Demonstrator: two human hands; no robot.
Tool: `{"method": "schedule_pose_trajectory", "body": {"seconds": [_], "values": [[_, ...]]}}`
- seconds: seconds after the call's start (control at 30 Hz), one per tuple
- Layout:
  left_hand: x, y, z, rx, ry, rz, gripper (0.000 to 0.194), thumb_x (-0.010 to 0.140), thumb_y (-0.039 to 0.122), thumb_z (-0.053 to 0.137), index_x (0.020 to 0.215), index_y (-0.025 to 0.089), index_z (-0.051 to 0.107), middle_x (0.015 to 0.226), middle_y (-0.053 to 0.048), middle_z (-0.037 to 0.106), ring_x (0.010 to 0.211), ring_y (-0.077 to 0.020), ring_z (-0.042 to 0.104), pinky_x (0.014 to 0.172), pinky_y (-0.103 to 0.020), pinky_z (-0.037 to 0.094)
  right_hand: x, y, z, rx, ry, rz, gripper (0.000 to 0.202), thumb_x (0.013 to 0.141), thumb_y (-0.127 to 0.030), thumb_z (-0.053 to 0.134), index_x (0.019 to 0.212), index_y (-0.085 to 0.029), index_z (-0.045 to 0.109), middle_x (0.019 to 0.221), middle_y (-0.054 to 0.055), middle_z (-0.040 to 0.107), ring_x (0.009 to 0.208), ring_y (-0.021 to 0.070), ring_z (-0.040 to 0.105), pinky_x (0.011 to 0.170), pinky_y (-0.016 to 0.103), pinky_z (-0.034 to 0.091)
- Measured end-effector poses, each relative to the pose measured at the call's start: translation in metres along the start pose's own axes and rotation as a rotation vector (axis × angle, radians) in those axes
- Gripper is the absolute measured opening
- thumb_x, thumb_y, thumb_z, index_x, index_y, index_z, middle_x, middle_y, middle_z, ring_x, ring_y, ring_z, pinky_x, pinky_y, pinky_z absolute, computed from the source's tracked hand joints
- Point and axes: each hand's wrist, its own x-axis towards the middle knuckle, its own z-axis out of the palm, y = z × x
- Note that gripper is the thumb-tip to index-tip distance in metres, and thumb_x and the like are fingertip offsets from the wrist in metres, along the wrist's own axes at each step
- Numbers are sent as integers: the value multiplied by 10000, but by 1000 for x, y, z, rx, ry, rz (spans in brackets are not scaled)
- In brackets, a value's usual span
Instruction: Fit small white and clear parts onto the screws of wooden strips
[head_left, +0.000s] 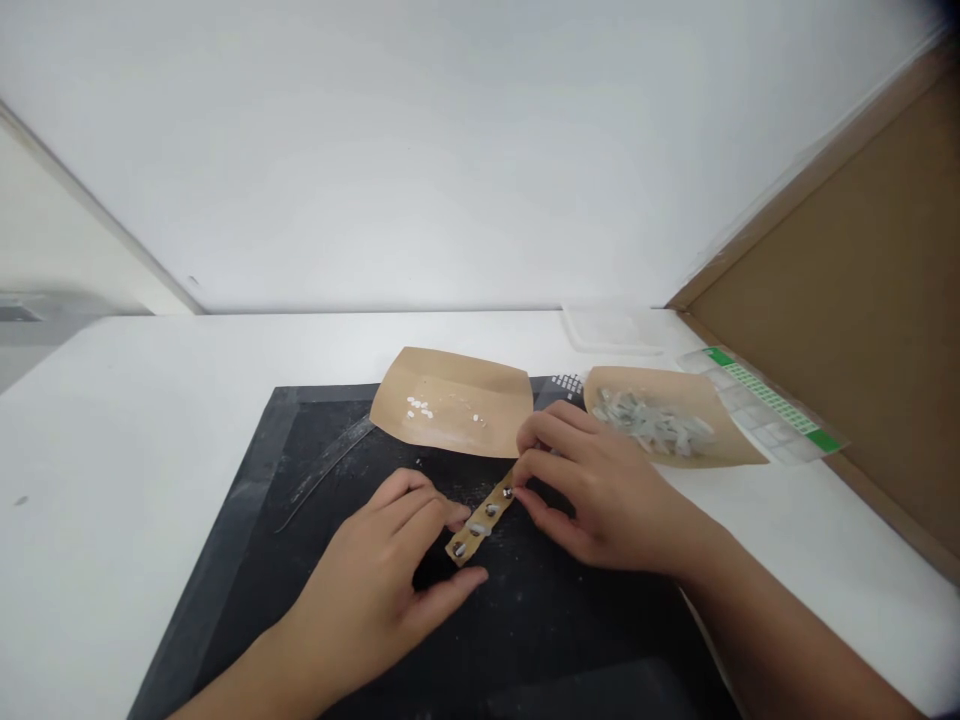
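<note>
A narrow tan strip (480, 522) lies slantwise on the black mat (525, 640), with a row of dark round spots and small whitish pieces on it. At its lower end, my left hand (382, 575) has a fingertip against or very near the left edge. Its thumb is stretched out apart, just below the strip's end. My right hand (600, 485) is over the upper end, thumb and finger pinched together beside the uppermost visible dark spot. Whatever is between those fingertips is too small to make out, and the strip's far end is hidden under this hand.
Behind the strip lies a tan paper sheet (450, 385) bearing tiny white bits. To the right, another paper sheet (727, 440) holds a heap of translucent slivers (652, 420). Beyond are a clear compartment case (772, 400) with a green label and a clear lid (611, 330). A cardboard wall (847, 250) bounds the right.
</note>
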Motion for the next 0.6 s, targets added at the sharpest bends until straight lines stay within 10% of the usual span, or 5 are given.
{"method": "schedule_pose_trajectory", "body": {"seconds": [0.6], "values": [[-1, -1, 4, -6, 23, -68, 144, 948, 197, 720, 1067, 216, 642, 998, -50, 702, 991, -259, 573, 820, -406, 560, 1, -4, 6, -146, -44, 16, 153, 986, -229, 564, 879, -180, 661, 927, 62, 592, 863, 217, 477, 708, 361, 360]]}}
